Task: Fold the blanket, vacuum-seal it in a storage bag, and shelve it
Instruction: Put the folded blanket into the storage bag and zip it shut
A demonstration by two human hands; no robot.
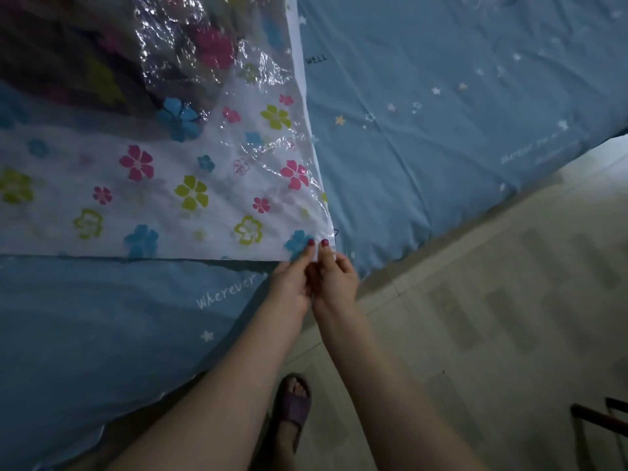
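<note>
At centre frame, both hands meet on the near corner of the storage bag [190,185]. Left hand [295,279]: thumb and fingers pinching the bag's edge, thumb on top. Right hand [336,275]: same pinch, just beside the left, the two thumbs almost touching. Bag is clear plastic printed with pink, green and blue flowers; it lies flat on the blue bedsheet [441,113] and fills the left and upper-left of the frame. Blanket [102,56] sits inside the bag at upper left, dark, bulging under crinkled plastic, well apart from the pinched corner. Sheet carries small stars and white lettering. Lower right: pale tiled floor [492,317]. Bottom centre: one foot in a dark slipper [295,402], between the forearms.
</note>
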